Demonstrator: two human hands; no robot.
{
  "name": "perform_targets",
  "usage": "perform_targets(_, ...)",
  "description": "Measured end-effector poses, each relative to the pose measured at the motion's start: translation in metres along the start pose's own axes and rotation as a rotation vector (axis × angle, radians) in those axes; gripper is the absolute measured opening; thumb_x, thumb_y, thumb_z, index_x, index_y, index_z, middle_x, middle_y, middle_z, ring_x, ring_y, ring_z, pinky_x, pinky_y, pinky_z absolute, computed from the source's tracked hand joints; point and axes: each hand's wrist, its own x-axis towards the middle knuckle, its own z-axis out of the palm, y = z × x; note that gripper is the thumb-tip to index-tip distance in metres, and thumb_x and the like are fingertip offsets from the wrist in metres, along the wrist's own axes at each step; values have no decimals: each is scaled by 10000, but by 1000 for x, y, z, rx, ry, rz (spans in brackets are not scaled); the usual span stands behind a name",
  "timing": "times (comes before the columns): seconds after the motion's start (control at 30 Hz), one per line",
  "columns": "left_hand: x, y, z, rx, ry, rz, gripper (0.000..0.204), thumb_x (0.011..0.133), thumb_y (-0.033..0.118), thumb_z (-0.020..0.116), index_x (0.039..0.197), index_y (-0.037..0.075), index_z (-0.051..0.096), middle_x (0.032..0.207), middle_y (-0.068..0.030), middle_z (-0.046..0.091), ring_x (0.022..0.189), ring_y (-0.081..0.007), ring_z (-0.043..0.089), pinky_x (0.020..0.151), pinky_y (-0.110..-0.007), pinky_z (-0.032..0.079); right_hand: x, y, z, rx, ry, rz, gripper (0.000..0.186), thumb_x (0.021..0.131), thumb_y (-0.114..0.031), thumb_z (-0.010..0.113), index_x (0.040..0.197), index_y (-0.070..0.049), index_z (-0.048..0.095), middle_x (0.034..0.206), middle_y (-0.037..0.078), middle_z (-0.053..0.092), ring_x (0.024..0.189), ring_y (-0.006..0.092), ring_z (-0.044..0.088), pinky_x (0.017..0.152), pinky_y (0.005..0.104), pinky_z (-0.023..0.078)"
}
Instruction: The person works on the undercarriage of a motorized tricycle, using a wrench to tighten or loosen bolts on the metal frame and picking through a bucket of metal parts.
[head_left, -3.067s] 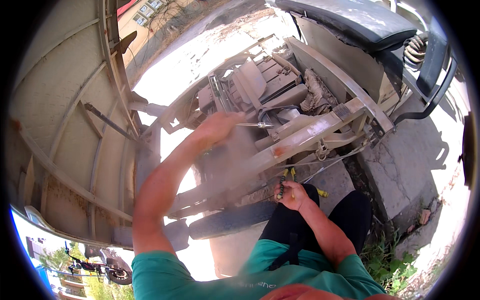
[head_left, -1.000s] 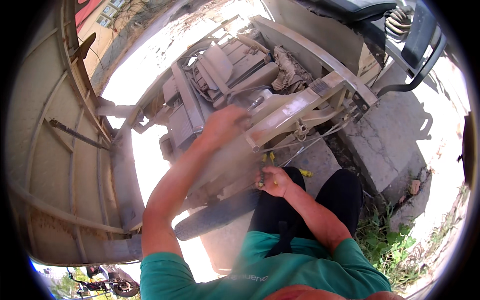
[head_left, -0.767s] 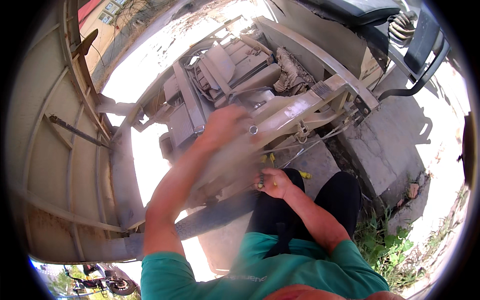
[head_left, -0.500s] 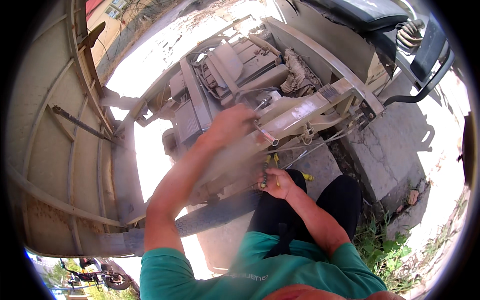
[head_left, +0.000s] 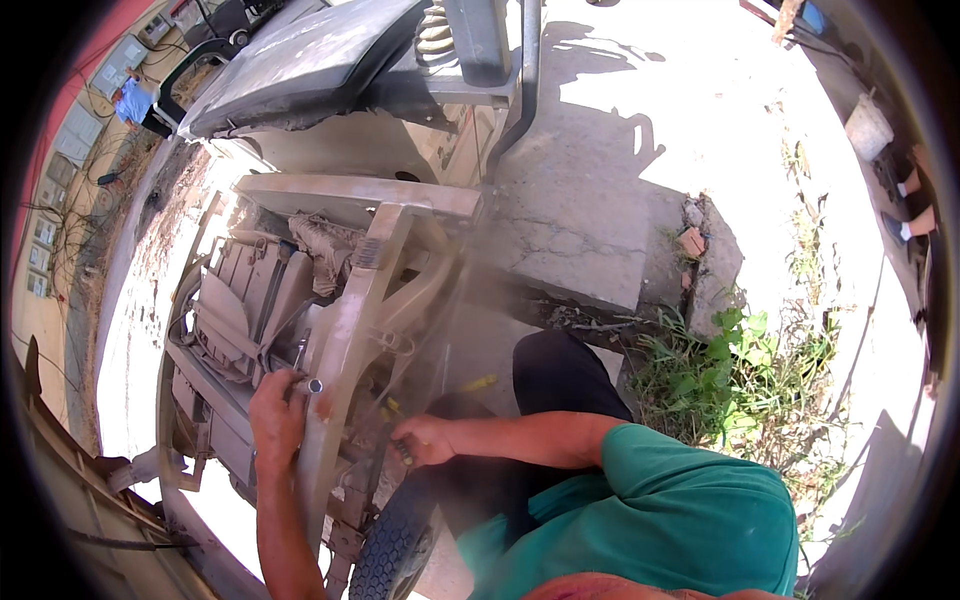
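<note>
My left hand is closed around a socket wrench, whose hollow metal end sticks out past the fingers. It rests by the dusty metal frame rail of an open vehicle. Lower and to the right, my right hand is closed on pliers with yellow-and-black handles; their jaws are blurred near the rail's underside. Beyond that hand, close to my knee, is a tool with a yellow handle.
Dusty battery-like boxes and cables fill the bay left of the rail. A black seat stands above it. A tyre is below my hands. Weeds and broken concrete lie right; a person is far left.
My view has swung to the right, so the vehicle sits further left in it. Both hands still hold the same tools, the left by the rail and the right below it.
</note>
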Motion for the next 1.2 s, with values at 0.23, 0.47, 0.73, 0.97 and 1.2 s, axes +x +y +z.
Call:
perform_targets(0.23, -9, -15, -7, 138, -59, 17, 209, 810, 36, 687, 1017, 57, 703, 917, -156, 670, 815, -348, 657, 745, -408, 513, 13, 1, -3, 46, 9, 36, 152, 919, -171, 610, 998, -52, 558, 918, 93, 637, 820, 241, 631, 757, 398, 525)
perform_targets(0.47, -3, 9, -8, 132, 64, 3, 177, 827, 77, 690, 1004, 82, 710, 851, -146, 639, 788, -359, 635, 718, -418, 501, 14, 1, -3, 45, 56, 37, 105, 926, -181, 594, 955, -82, 575, 875, 58, 651, 779, 227, 638, 711, 406, 512)
perform_targets(0.73, -15, -12, -9, 65, 63, -54, 230, 880, 118, 657, 1105, 111, 702, 857, -147, 630, 827, -361, 633, 744, -416, 496, 10, 1, -4, 40, -26, 66, 98, 931, -179, 590, 928, -85, 563, 857, 61, 642, 778, 230, 634, 711, 393, 517)
perform_targets(0.97, -14, 8, -13, 22, -47, 13, 237, 896, 125, 630, 1122, 135, 698, 909, -139, 594, 892, -370, 621, 786, -425, 499, 11, -1, -15, 84, -13, 37, 168, 923, -166, 618, 1005, -23, 588, 928, 112, 643, 834, 240, 623, 758, 377, 518)
perform_targets(1.2, -10, -4, -11, 213, 1, -67, 247, 834, 205, 754, 1068, 142, 704, 889, -118, 629, 842, -341, 648, 734, -406, 513, 16, 1, -11, 81, -143, 70, 224, 911, -164, 620, 1085, -26, 596, 1000, 113, 653, 877, 242, 630, 792, 396, 518)
